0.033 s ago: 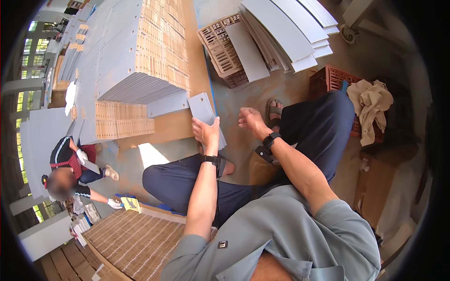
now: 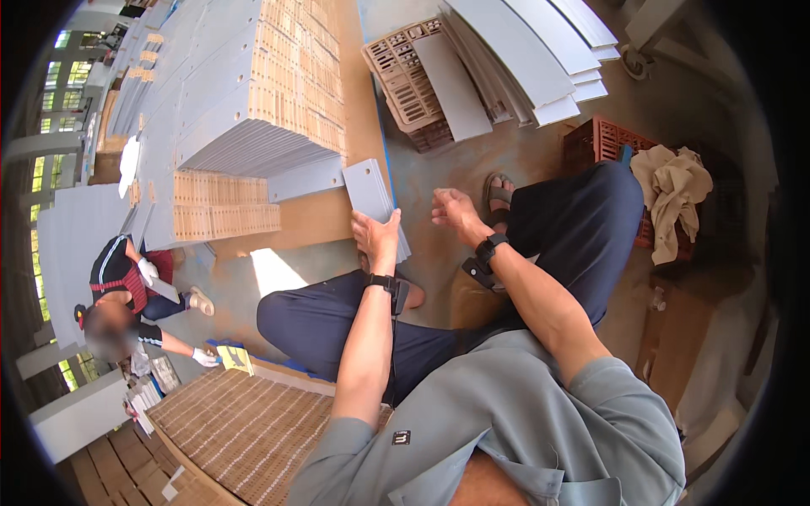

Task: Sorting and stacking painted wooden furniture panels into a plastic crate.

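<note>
**Left hand on the grey panels, right hand free**

Between the two pictures I see no shift: they are the same instant, so nothing has moved. My left hand (image 2: 377,234) rests on a small stack of grey panels (image 2: 371,196), fingers (image 2: 390,221) curled over the near edge and holding it. The stack stands tilted on the floor just ahead of my left knee, leaning toward the large pile of grey sheets (image 2: 236,110) on the wooden pallet (image 2: 316,215). My right hand (image 2: 456,211) hovers beside it, fingers loosely spread and holding nothing, close to the panels but apart from them. My judgement is that the grip is one-handed for now. A co-worker (image 2: 126,287) crouches well apart at the left, and a plastic crate (image 2: 405,80) lies beyond the panels.
</note>
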